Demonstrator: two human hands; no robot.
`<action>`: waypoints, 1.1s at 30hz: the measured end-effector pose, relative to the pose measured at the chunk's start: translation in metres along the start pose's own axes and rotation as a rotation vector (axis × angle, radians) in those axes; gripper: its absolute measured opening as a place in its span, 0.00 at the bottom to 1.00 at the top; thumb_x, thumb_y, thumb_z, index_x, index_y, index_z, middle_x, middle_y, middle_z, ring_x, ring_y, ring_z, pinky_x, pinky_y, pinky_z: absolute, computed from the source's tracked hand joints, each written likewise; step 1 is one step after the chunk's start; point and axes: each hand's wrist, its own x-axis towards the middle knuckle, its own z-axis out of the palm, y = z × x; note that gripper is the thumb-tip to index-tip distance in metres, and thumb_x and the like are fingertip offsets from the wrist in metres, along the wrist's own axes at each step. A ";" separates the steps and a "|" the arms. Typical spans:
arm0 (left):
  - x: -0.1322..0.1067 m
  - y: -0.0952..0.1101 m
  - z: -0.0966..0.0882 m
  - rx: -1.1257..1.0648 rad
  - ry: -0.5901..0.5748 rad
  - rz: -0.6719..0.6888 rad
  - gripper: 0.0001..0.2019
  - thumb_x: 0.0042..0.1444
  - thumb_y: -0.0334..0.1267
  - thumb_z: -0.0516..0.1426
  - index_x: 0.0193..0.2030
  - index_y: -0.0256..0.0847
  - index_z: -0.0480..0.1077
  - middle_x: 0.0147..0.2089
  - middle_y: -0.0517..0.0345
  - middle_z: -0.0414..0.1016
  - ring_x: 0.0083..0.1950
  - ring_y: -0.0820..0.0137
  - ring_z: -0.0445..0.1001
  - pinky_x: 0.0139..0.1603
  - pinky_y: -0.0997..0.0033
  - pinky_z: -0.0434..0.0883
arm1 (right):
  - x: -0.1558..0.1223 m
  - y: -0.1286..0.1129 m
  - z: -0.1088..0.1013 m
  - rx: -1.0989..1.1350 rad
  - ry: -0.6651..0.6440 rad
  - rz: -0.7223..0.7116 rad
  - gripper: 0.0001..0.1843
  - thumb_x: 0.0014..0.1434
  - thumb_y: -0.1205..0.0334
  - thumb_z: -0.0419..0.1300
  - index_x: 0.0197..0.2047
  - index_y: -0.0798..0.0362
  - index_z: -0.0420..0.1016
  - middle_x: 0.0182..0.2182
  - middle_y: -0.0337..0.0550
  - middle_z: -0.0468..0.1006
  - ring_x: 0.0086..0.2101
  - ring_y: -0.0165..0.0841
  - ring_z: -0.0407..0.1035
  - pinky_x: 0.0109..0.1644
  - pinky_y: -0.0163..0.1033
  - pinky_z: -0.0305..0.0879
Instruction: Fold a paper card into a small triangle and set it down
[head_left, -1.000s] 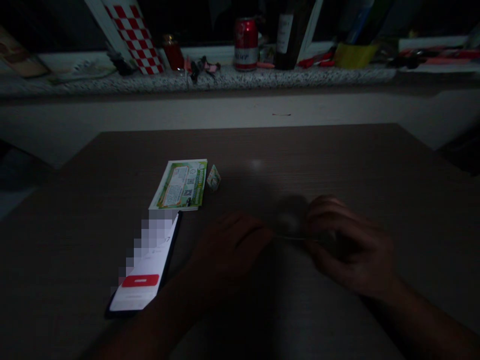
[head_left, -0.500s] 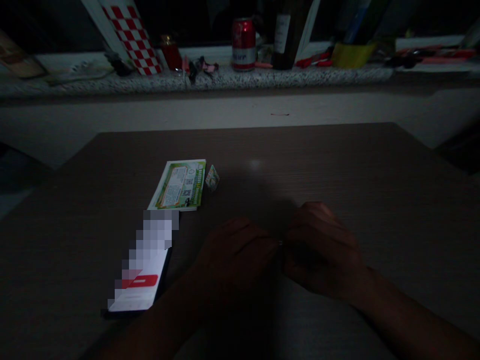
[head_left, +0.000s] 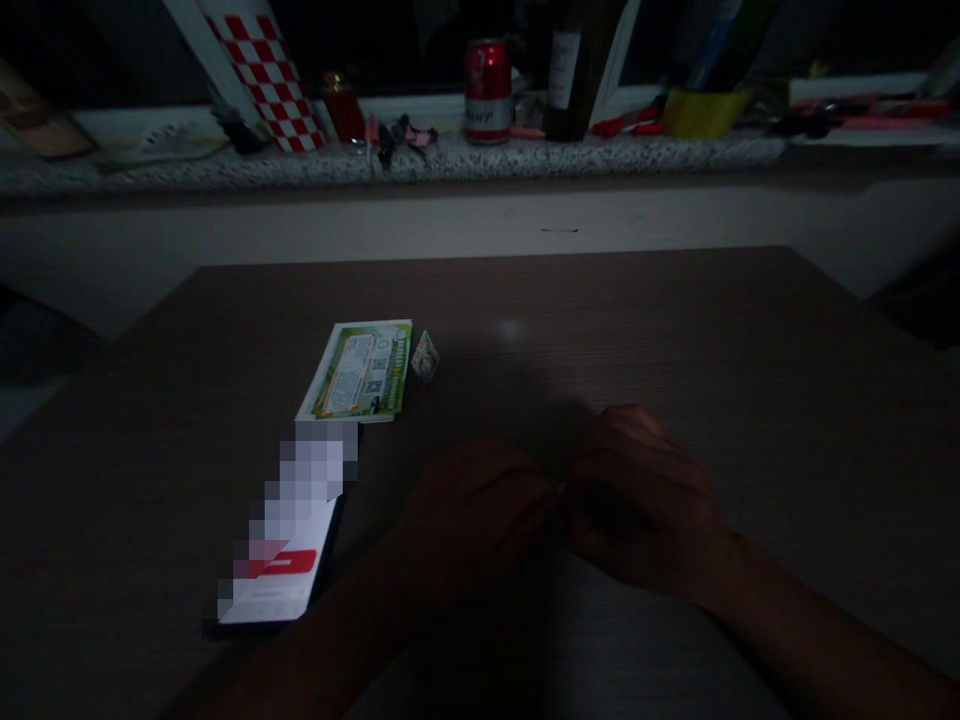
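Observation:
In dim light both of my hands rest low on a dark wooden table point(head_left: 675, 310), fingertips meeting in the middle. My left hand point(head_left: 480, 515) is curled closed, and my right hand point(head_left: 637, 500) is curled closed against it. A tiny pale object point(head_left: 560, 488) shows between the fingertips; I cannot make out what it is. To the left of my left forearm lies a lit phone point(head_left: 289, 545).
A green-edged printed packet point(head_left: 361, 370) and a small torn piece point(head_left: 424, 356) lie beyond the phone. Behind the table, a speckled ledge point(head_left: 262, 165) carries a red can point(head_left: 487, 90), a dark bottle point(head_left: 570, 65), a red-white checkered board point(head_left: 266, 70) and assorted clutter.
My right hand has moved left from its spread position a second ago, and now its fingertips meet those of my left hand. Over the last half second almost nothing moved.

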 end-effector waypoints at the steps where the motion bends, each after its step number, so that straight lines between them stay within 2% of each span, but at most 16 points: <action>1: 0.000 0.000 0.000 0.017 0.004 0.020 0.05 0.63 0.31 0.53 0.40 0.38 0.71 0.38 0.56 0.76 0.38 0.71 0.72 0.41 0.70 0.70 | 0.000 0.000 0.000 0.003 -0.003 0.004 0.08 0.47 0.73 0.61 0.28 0.53 0.66 0.22 0.39 0.71 0.27 0.33 0.65 0.34 0.44 0.61; 5: -0.001 0.002 -0.001 0.072 0.046 0.082 0.07 0.61 0.28 0.52 0.38 0.37 0.72 0.37 0.55 0.76 0.35 0.70 0.70 0.38 0.68 0.69 | 0.000 -0.003 -0.001 0.008 -0.003 -0.008 0.08 0.47 0.73 0.61 0.29 0.53 0.66 0.22 0.40 0.71 0.27 0.33 0.65 0.34 0.44 0.61; 14: 0.001 0.006 -0.005 0.065 0.005 0.113 0.06 0.58 0.27 0.53 0.35 0.37 0.71 0.34 0.56 0.74 0.32 0.71 0.67 0.35 0.68 0.66 | -0.001 -0.004 -0.002 0.015 -0.020 -0.037 0.08 0.48 0.72 0.60 0.30 0.52 0.66 0.22 0.38 0.71 0.27 0.32 0.64 0.34 0.44 0.61; 18: 0.001 0.006 -0.007 0.050 0.042 0.149 0.05 0.57 0.27 0.54 0.35 0.37 0.70 0.34 0.58 0.75 0.30 0.72 0.66 0.33 0.68 0.65 | 0.001 -0.006 -0.002 0.034 0.004 -0.025 0.08 0.49 0.71 0.60 0.28 0.51 0.65 0.22 0.38 0.70 0.27 0.33 0.64 0.34 0.44 0.60; 26: 0.002 0.010 -0.014 0.070 0.117 0.122 0.03 0.58 0.28 0.55 0.37 0.38 0.70 0.35 0.57 0.77 0.33 0.72 0.69 0.35 0.69 0.67 | -0.007 0.007 -0.003 0.031 0.046 0.024 0.09 0.46 0.72 0.60 0.27 0.51 0.65 0.22 0.37 0.69 0.27 0.33 0.64 0.35 0.43 0.60; 29: 0.001 0.009 -0.015 0.051 0.158 0.110 0.03 0.58 0.28 0.56 0.37 0.38 0.70 0.36 0.57 0.77 0.34 0.72 0.71 0.36 0.69 0.69 | -0.006 0.010 -0.006 0.039 0.035 0.047 0.09 0.45 0.73 0.60 0.29 0.51 0.66 0.23 0.37 0.69 0.26 0.33 0.64 0.35 0.43 0.60; 33: -0.001 0.007 -0.016 0.054 0.202 0.067 0.03 0.58 0.28 0.57 0.39 0.38 0.70 0.36 0.58 0.77 0.36 0.72 0.72 0.39 0.69 0.69 | -0.002 0.013 -0.009 0.011 0.014 0.105 0.08 0.46 0.73 0.58 0.25 0.51 0.64 0.20 0.36 0.67 0.24 0.32 0.62 0.33 0.42 0.58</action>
